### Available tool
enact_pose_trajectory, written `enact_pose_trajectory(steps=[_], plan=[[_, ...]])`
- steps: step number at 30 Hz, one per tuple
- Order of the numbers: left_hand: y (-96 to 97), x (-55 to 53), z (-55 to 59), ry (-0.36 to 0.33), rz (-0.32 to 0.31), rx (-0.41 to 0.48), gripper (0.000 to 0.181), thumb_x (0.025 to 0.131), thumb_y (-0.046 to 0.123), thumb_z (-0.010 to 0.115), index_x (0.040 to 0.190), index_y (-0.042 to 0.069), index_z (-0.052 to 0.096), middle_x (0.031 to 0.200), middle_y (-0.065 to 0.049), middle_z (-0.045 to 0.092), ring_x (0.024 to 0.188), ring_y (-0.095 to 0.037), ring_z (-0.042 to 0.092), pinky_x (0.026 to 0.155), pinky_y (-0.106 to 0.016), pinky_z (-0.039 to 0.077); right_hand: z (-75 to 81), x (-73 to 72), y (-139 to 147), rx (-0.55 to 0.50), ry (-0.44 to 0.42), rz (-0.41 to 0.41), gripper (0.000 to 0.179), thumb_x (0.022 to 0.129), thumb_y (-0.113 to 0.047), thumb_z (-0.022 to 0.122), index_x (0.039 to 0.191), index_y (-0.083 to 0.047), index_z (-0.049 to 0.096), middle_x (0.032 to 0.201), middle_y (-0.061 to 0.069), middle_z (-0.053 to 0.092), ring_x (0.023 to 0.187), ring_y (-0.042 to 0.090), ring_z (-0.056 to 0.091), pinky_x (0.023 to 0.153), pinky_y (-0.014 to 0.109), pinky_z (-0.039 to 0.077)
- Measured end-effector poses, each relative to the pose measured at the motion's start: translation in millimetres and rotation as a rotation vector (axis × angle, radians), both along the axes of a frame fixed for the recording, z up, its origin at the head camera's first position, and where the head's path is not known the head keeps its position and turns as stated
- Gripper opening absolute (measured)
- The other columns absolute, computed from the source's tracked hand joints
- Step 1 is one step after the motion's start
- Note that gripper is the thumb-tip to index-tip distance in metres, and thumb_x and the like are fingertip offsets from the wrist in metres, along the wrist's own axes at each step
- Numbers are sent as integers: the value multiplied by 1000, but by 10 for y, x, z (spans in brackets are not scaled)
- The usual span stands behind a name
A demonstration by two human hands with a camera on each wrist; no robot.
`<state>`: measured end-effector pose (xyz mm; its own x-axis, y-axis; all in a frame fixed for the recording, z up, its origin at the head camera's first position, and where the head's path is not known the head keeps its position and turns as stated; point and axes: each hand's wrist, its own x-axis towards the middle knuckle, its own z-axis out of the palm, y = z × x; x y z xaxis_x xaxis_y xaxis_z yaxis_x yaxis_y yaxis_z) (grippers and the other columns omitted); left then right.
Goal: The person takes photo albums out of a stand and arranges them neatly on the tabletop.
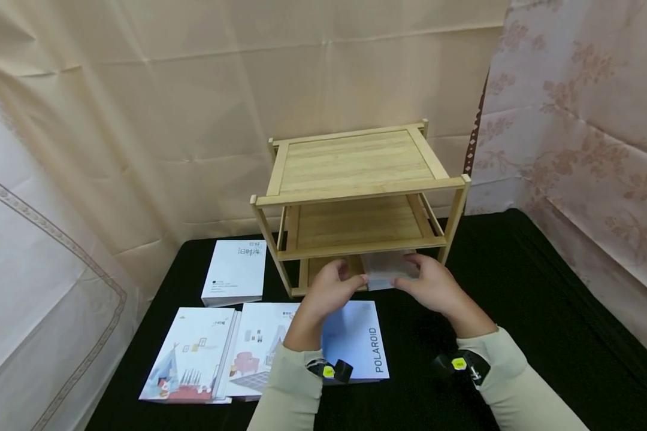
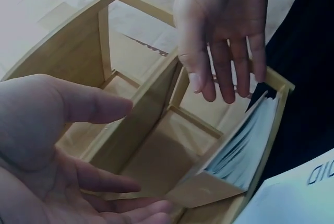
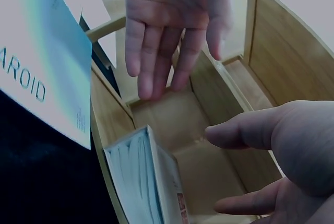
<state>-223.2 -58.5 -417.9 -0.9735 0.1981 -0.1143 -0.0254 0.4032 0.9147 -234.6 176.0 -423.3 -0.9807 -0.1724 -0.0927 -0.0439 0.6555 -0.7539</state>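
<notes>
A wooden three-tier shelf rack (image 1: 356, 161) stands at the back of the table. On its bottom tier, toward the right, lies an album (image 1: 383, 267) with its page edges facing out, partly under the middle tier. My left hand (image 1: 329, 293) is left of the album, before the bottom tier. At the album's right side is my right hand (image 1: 434, 286). In the left wrist view the fingers of both hands are extended and apart from the album (image 2: 242, 145). The right wrist view shows a gap between the album (image 3: 138, 177) and my right hand (image 3: 292, 156).
A blue album marked POLAROID (image 1: 353, 335) lies below my left wrist. Left of it are an album with a pink armchair (image 1: 261, 344) and one with a tent picture (image 1: 189, 356). Behind these lies a white book (image 1: 234, 272). Curtains (image 1: 194, 90) hang behind the black-covered table (image 1: 544, 347).
</notes>
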Motion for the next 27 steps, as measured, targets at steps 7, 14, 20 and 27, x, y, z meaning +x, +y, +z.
enact_pose_trajectory(steps=[7, 14, 20, 27], plan=[[84, -32, -116, -19, 49, 146, 72, 96, 28, 69, 156, 1, 39, 158, -23, 44, 143, -41, 48, 115, -55, 44, 5, -55, 94, -26, -26, -21, 82, 96, -34, 70, 155, 9, 34, 156, 37, 37, 141, 55, 41, 113, 68, 37], [207, -23, -187, -56, 66, 265, 73, 98, 21, 67, 159, 0, 32, 159, -25, 42, 145, -40, 45, 117, -52, 43, -31, -81, 160, -49, -41, -16, 78, 97, -31, 69, 153, 12, 35, 151, 38, 42, 136, 53, 47, 110, 65, 43], [254, -12, -229, -87, 55, 340, 73, 98, 17, 67, 159, 0, 31, 156, -23, 46, 144, -38, 47, 118, -50, 42, -50, -89, 170, -49, -67, -23, 77, 98, -31, 68, 153, 12, 34, 150, 38, 43, 135, 52, 48, 109, 63, 45], [281, -14, -239, -130, 35, 377, 70, 99, 17, 64, 159, 1, 31, 158, -21, 45, 146, -39, 45, 121, -52, 37, -80, -107, 173, -52, -93, -26, 78, 99, -33, 66, 154, 10, 33, 152, 38, 40, 138, 53, 45, 111, 65, 42]])
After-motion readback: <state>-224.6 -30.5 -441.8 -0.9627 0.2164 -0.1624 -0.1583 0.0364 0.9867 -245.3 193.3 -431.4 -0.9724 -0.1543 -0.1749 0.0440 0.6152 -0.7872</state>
